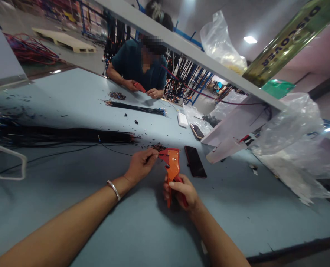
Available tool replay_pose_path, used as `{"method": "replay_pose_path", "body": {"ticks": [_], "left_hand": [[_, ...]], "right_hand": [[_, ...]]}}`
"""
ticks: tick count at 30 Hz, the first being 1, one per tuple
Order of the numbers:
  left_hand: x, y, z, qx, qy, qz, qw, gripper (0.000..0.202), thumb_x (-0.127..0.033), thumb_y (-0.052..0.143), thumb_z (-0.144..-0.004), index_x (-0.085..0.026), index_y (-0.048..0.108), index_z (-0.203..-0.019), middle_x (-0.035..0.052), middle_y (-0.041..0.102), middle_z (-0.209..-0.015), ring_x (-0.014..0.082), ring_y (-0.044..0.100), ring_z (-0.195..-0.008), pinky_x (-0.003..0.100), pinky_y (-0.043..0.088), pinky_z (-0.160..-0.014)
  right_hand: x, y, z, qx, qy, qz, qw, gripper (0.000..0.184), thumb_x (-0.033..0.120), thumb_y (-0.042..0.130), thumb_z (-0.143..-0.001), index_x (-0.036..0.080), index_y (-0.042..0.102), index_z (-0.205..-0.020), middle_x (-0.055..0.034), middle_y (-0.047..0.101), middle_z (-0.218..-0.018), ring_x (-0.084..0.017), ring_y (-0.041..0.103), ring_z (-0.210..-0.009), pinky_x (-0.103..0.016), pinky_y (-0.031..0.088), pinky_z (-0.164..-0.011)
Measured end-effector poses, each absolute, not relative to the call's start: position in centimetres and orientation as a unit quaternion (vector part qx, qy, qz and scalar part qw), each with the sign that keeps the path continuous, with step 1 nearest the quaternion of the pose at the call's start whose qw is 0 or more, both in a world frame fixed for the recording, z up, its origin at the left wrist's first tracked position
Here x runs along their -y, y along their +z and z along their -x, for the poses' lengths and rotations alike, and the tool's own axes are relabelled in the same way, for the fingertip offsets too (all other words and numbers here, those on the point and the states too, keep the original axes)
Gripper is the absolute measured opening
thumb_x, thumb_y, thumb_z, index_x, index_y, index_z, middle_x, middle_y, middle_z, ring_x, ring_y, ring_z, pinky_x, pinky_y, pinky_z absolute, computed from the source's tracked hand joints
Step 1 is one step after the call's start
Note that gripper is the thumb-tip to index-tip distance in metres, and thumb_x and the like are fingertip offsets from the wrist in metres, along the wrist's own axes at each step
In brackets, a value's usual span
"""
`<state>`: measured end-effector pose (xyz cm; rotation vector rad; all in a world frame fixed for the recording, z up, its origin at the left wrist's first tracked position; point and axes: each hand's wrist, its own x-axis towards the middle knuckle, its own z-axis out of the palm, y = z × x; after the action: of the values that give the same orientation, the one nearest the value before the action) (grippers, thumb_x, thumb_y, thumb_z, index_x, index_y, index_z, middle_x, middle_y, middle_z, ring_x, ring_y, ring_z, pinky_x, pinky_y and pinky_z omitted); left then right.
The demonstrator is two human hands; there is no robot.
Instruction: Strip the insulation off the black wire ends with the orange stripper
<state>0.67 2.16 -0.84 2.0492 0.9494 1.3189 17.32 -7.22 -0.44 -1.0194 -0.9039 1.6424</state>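
My right hand (183,191) is wrapped round the handles of an orange and red wire stripper (173,163), held upright over the table. My left hand (142,163) pinches a thin black wire (116,151) at the tool's red jaws, its fingertips right beside them. The wire trails off to the left across the table. Whether the jaws grip the wire's tip cannot be made out. Just behind the jaws lies a small pile of cut bits (157,147). To the left stretches a thick bundle of black wires (70,135) with copper-coloured ends toward me.
Across the table (98,218) a person (139,63) holds a red tool, near a smaller wire bundle (137,107). A dark phone (195,161) lies right of the stripper. A shelf beam (187,44) crosses overhead. Plastic bags (290,148) and a white roll (226,149) sit at right.
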Motion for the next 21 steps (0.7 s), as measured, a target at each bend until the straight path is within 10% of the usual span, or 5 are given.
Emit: {"method": "replay_pose_path", "body": {"ticks": [21], "left_hand": [[-1.72,-0.59,-0.72,-0.373,0.468,-0.760,0.254,0.023,-0.026,0.044,-0.087,-0.017,0.062,-0.076,-0.0017,0.062,-0.063,0.0108,0.054,-0.057,0.020,0.039,-0.058]], "right_hand": [[7.27,-0.31,-16.96,0.352,0.682,0.424,0.481,0.028,0.034,0.074,-0.066,0.015,0.053,-0.071,0.0061,0.049,-0.048,-0.007,0.044,-0.033,-0.019,0.037,-0.034]]}}
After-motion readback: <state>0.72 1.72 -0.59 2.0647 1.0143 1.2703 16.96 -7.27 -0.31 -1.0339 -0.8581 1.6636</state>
